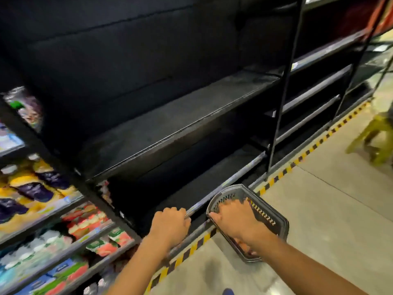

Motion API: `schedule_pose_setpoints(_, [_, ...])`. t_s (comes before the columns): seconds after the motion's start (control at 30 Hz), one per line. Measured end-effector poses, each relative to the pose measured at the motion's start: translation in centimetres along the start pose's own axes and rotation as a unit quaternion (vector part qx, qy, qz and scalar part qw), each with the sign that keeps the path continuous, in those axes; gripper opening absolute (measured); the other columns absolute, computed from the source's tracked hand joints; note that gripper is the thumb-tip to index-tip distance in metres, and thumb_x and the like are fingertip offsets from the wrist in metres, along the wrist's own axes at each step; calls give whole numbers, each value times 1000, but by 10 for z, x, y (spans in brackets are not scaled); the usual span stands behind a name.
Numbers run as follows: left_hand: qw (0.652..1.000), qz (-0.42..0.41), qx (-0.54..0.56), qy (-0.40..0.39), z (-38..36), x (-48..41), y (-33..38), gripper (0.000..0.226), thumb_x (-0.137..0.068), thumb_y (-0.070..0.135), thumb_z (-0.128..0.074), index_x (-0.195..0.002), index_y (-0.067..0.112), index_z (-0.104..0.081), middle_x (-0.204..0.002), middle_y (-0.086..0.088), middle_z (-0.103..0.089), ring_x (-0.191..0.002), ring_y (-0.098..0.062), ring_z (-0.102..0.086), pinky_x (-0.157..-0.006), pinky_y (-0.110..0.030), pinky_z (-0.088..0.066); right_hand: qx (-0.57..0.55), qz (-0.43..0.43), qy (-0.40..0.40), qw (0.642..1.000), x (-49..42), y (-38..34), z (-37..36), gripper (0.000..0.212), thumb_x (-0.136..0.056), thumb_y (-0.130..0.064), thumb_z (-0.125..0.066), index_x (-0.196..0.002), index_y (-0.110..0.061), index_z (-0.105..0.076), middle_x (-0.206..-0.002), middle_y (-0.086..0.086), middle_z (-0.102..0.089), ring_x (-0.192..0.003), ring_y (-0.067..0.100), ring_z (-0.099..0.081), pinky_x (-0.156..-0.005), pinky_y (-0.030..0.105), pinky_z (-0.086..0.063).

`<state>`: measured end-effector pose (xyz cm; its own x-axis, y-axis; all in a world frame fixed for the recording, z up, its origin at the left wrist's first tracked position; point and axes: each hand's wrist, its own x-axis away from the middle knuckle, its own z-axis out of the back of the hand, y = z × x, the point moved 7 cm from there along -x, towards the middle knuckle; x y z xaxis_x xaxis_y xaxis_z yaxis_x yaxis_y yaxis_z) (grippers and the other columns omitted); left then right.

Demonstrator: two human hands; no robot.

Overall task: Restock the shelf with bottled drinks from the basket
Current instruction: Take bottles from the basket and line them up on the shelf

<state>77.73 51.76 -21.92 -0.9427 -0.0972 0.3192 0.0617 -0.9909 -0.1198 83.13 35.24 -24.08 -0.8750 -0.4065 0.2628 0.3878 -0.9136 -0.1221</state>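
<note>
Left hand [170,224]: I see it curled closed over the front rail of the bottom shelf [225,182]. Right hand [236,220]: reaching into the basket [265,211], fingers hidden, so I cannot tell its grip. Basket: on the floor [319,220], at 3 o'clock from the left hand, bottles not discernible. Stocked drinks shelves [53,226]: 9 o'clock. Green stool [374,143]: 2 o'clock.

Only one head-worn view: it looks steeply down and forward, close over the dark shelf [174,124], seemingly tilted, edges blurred.
</note>
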Motion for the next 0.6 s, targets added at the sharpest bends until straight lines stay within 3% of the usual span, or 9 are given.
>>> schedule_pose_setpoints(0.17, [996,-69,-8,-52,7,-121,22,39,-101,46,-32,-119,20,-56,-119,-5,-62,-110,-28,-59,-86,-40,-45,-17,-44,-63,997,-71,51,-5,44,-104,-44,-32,-138,-24,-52,-138,13,-55,-130,32,-47,-107,49,-33])
schedule_pose_setpoints(0.3, [982,-148,-32,-110,-4,-197,70,38,-101,39,-33,-124,18,-55,-126,-7,-60,-117,-29,-55,-93,-39,-42,-56,-135,-89,985,-102,104,-32,43,-103,-42,-34,-130,-19,-57,-132,12,-60,-123,32,-51,-104,46,-33])
schedule_pose_setpoints(0.4, [962,-231,-52,-135,-20,-243,113,36,-101,36,-37,-125,18,-55,-127,-10,-61,-117,-30,-56,-92,-38,-44,-77,-222,-110,966,-108,143,-63,53,-101,-53,-29,-129,-19,-58,-128,9,-62,-119,30,-55,-100,44,-36])
schedule_pose_setpoints(0.5, [928,-308,-85,-194,-50,-284,154,40,-102,31,-35,-138,18,-47,-138,-10,-51,-126,-30,-49,-99,-42,-40,-113,-284,-143,941,-112,166,-101,45,-102,-48,-31,-128,-22,-58,-132,7,-60,-124,30,-52,-99,43,-36])
schedule_pose_setpoints(0.6, [902,-354,-104,-222,-90,-330,180,39,-101,29,-36,-135,16,-49,-140,-13,-50,-126,-33,-47,-101,-46,-39,-158,-343,-197,905,-120,181,-152,48,-102,-49,-28,-135,-22,-51,-136,8,-57,-127,30,-49,-103,45,-36])
